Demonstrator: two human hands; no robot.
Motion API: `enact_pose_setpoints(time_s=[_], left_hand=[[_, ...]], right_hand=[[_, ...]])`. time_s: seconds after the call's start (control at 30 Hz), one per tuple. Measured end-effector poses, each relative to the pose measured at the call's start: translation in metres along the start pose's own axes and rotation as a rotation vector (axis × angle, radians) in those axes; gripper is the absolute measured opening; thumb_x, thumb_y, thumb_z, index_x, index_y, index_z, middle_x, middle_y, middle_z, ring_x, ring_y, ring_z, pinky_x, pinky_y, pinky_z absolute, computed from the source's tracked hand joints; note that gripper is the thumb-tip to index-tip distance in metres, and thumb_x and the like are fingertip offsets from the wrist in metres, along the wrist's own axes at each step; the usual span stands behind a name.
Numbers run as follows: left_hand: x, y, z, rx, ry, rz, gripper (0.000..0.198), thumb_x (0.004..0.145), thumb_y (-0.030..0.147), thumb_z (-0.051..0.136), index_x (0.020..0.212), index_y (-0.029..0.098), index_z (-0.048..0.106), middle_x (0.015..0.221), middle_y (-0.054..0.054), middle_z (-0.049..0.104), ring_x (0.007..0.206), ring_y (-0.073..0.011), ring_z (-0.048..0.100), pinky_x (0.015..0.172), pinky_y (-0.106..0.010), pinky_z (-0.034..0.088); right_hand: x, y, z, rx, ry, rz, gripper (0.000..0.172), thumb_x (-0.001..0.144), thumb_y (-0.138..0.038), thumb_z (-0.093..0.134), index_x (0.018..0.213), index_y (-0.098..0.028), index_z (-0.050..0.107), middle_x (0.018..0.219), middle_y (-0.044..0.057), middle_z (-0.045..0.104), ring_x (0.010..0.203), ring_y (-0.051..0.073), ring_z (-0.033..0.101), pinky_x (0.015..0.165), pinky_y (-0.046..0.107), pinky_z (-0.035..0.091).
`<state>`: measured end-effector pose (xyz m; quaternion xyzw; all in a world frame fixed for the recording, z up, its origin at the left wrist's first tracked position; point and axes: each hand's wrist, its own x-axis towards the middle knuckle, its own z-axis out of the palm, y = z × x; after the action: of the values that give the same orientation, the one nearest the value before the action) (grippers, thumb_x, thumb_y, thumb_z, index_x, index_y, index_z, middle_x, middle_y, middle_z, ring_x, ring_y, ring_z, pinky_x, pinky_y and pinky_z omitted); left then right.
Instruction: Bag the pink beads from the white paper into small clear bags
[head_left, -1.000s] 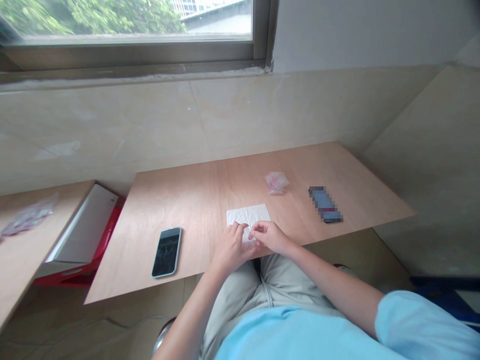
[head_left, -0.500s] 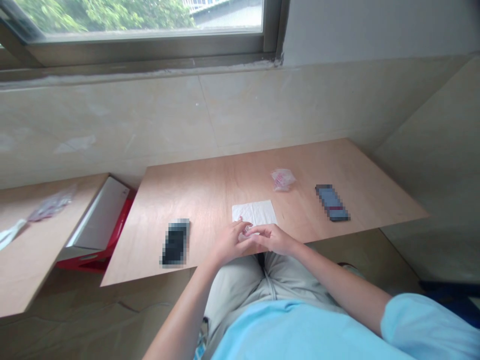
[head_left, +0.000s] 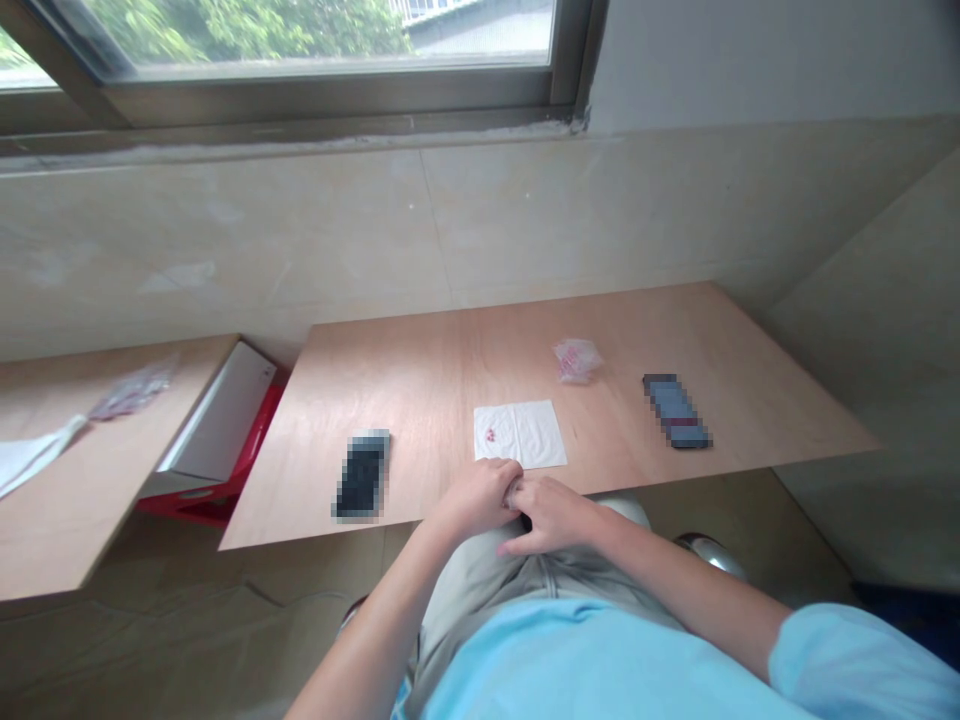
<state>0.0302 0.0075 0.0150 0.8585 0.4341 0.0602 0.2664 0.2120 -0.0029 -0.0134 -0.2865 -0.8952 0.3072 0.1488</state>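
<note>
My left hand (head_left: 484,496) is at the table's front edge with its fingers curled. My right hand (head_left: 556,512) meets it from the right, fingertips pressed together against the left hand, its thumb pointing down. Between the fingers a sliver of something pale and shiny shows, too small to name. Just beyond the hands lies a white creased paper napkin (head_left: 536,432), flat on the wooden table (head_left: 420,385). Several tiny red pieces (head_left: 491,435) sit close together on its left part. Farther back is a crumpled clear plastic bag with red markings (head_left: 577,361).
A dark blurred phone (head_left: 361,478) lies to the left and another phone (head_left: 676,411) to the right. Farther left stands a second table (head_left: 52,530) bearing a plastic packet (head_left: 135,391). A white box (head_left: 217,425) and a red stool (head_left: 255,440) fill the gap between the tables.
Both hands have drawn back from over the napkin toward my lap and closed more tightly together. The red pieces on the napkin now show clearly. The view has shifted slightly left.
</note>
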Motion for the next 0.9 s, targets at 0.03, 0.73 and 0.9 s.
enact_pose_setpoints(time_s=[0.03, 0.73, 0.9], left_hand=[[0.0, 0.001, 0.001, 0.023, -0.006, 0.005, 0.016, 0.073, 0.021, 0.066, 0.086, 0.019, 0.056, 0.082, -0.004, 0.065, 0.076, -0.0205, 0.061, 0.067, -0.029, 0.041], [-0.001, -0.037, -0.011, 0.031, 0.197, -0.084, 0.012, 0.083, 0.015, 0.06, 0.093, 0.021, 0.057, 0.086, -0.004, 0.066, 0.08, -0.0203, 0.062, 0.071, -0.028, 0.042], [0.0, -0.054, -0.015, 0.061, 0.263, -0.277, 0.01, 0.086, 0.024, 0.061, 0.095, 0.021, 0.058, 0.092, -0.006, 0.069, 0.079, -0.0209, 0.064, 0.068, -0.029, 0.042]], right_hand=[[0.0, 0.0, 0.002, -0.024, -0.016, 0.0, 0.048, 0.077, -0.063, 0.075, 0.085, -0.016, 0.067, 0.088, 0.009, 0.071, 0.079, 0.023, 0.064, 0.07, 0.031, 0.048], [0.003, 0.009, -0.007, 0.205, 0.124, -0.014, 0.051, 0.091, -0.029, 0.064, 0.141, -0.026, 0.056, 0.138, 0.008, 0.062, 0.111, 0.024, 0.065, 0.096, 0.034, 0.05], [0.017, 0.035, -0.009, 0.234, 0.262, 0.158, 0.03, 0.096, -0.027, 0.057, 0.124, -0.023, 0.068, 0.114, 0.006, 0.073, 0.073, 0.015, 0.065, 0.075, 0.028, 0.051]])
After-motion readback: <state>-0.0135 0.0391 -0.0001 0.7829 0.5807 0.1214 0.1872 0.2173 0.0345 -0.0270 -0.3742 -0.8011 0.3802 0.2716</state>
